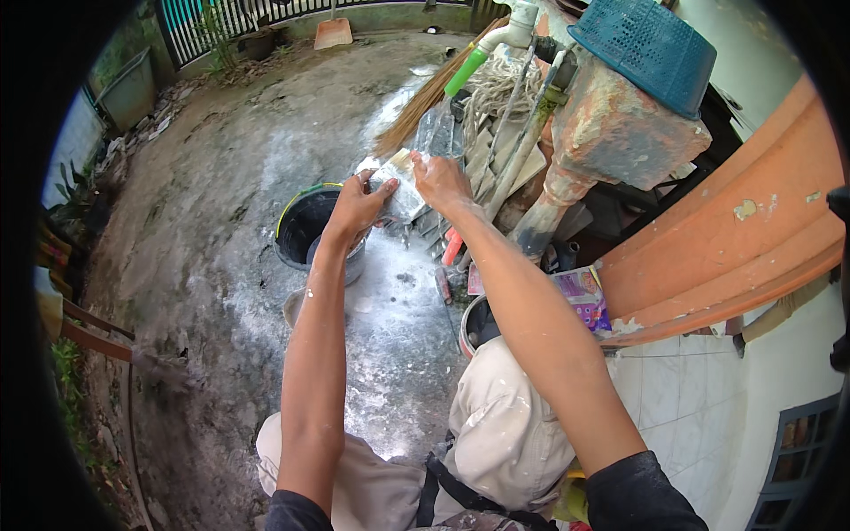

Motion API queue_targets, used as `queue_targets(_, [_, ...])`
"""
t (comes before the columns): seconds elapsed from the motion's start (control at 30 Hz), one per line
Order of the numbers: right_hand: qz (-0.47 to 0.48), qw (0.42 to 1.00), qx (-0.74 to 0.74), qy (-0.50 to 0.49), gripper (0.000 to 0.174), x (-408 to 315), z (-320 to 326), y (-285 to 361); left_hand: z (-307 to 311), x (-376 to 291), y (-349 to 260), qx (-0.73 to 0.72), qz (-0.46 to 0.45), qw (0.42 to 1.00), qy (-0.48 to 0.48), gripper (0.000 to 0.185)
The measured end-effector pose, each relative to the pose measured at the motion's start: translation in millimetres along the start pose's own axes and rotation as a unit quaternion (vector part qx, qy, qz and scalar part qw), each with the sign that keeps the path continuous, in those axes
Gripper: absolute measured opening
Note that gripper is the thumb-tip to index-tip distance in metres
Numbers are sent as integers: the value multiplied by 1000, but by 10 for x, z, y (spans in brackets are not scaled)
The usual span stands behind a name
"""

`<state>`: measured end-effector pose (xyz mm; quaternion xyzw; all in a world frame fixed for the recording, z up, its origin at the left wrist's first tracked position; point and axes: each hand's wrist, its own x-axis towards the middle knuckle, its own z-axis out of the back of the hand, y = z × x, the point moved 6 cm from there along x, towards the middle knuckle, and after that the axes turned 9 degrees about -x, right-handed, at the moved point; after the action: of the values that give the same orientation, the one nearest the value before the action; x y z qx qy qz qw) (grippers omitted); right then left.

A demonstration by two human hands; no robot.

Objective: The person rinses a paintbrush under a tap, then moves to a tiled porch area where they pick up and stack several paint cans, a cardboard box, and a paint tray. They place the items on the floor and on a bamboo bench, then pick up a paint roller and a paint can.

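Note:
My left hand (358,207) grips the edge of a wet, whitish flat piece (404,194), whose exact kind I cannot tell. My right hand (441,180) is closed on what looks like a paintbrush, its pale bristles (400,159) lying against that piece. Both hands are wet and flecked with white. Above and beyond them hangs a white plastic tap (511,32) with a green spout end (467,72). Just left of my left hand stands a black bucket (292,247) with a yellow-green handle. Its inside is dark and partly hidden by my left wrist.
A stick broom (425,99) leans beyond my hands, near a bundle of pale rope (503,89). Pipes and tile pieces (521,156) crowd the right. A blue plastic basket (644,56) sits on a masonry block (617,129). By my right knee is another bucket (470,332).

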<state>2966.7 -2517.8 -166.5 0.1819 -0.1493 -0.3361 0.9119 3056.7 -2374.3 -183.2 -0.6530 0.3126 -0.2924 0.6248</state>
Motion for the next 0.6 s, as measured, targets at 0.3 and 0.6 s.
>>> queue_targets(0.3, [-14,899,434,54,63,286,-514,-383,-114,-84,-42,34,18,997,74,44])
queue_targets(0.6, [4,990,134,44,68,130,-93,63,-60,162,111,186,-49,981,-33,42])
